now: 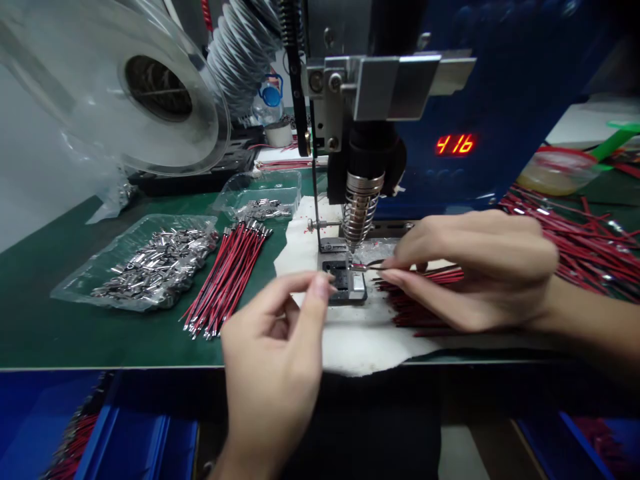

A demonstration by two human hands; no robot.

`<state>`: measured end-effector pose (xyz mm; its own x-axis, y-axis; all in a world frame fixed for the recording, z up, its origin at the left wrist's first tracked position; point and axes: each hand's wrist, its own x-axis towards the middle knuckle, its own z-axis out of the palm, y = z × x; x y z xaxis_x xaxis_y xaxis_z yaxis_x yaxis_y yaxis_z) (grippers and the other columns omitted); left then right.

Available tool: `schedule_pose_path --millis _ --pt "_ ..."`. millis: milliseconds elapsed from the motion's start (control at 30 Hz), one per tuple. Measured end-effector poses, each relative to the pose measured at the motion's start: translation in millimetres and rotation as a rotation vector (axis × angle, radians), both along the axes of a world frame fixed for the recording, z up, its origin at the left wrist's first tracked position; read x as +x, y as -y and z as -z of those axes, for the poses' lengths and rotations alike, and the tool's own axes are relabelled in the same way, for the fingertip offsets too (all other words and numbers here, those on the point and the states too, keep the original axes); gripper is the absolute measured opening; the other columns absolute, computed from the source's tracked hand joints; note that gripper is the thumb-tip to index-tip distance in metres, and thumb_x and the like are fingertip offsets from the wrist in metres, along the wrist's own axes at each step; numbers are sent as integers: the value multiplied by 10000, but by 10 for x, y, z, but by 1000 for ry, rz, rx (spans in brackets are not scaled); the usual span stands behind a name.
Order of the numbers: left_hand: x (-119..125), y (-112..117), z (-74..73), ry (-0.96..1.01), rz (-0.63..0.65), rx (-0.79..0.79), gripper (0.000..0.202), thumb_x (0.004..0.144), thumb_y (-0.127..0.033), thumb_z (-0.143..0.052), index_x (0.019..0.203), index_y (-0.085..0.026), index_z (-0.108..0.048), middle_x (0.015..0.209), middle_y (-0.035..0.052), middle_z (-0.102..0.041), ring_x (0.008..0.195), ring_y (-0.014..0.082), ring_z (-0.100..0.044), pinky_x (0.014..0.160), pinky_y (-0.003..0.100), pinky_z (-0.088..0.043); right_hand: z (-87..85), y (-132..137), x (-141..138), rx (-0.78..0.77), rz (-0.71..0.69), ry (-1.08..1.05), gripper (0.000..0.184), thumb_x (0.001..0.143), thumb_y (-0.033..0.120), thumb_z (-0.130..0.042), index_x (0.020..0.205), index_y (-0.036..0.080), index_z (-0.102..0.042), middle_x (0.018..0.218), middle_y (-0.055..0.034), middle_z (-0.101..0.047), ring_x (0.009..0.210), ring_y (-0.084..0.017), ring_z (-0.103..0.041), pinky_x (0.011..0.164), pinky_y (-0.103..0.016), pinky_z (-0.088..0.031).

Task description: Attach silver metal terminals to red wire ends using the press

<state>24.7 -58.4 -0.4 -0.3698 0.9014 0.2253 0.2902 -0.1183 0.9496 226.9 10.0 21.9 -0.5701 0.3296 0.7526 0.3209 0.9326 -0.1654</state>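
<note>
My right hand point(480, 267) pinches a thin dark wire point(374, 266) between thumb and fingers. The wire's end lies at the small metal fixture point(357, 285), right below the tip of a spring-wrapped spindle point(361, 207). Just left of the fixture, my left hand point(280, 353) is closed, thumb pressed to forefinger. A tiny pale bit shows at those fingertips, too small to name. Under my right hand lies a bundle of red and black wires point(420, 307), partly hidden by the hand.
A clear tray point(65, 287) of small metal parts stands at left, beside a bundle of red-black wires point(227, 280). Behind it is a second tray point(295, 183). A plastic reel point(210, 133) hangs upper left. The blue machine point(450, 180) reads 416. More wires point(585, 247) lie at right.
</note>
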Motion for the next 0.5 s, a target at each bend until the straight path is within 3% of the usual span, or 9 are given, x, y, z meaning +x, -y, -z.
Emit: schedule_pose_path --millis 167,300,400,500 --pt "137 139 26 -32 267 -8 103 840 -295 -783 850 -231 -864 803 46 -803 618 184 -688 484 251 -473 -30 72 -13 27 -123 27 74 926 161 -704 908 230 -686 628 23 -640 516 -125 -603 492 -262 -451" --pt "220 86 56 37 513 -12 178 910 -257 -715 803 -231 -855 774 37 -791 739 205 -742 663 260 -594 17 83 5 50 -158 44 43 941 190 -720 980 206 -713 653 25 -624 512 -111 -585 501 -260 -435" --pt "298 65 68 113 481 2 243 912 -244 -707 698 -223 -820 678 25 -748 761 211 -742 721 269 -610 20 95 16 30 -141 58 44 946 216 -743 987 200 -738 649 25 -623 513 -104 -568 515 -259 -429" --pt "300 96 30 176 400 13 184 875 -278 -745 713 -225 -816 674 20 -748 618 176 -689 596 253 -569 -8 96 14 25 -116 71 86 949 272 -753 976 194 -728 666 1 -670 518 -114 -591 508 -266 -433"
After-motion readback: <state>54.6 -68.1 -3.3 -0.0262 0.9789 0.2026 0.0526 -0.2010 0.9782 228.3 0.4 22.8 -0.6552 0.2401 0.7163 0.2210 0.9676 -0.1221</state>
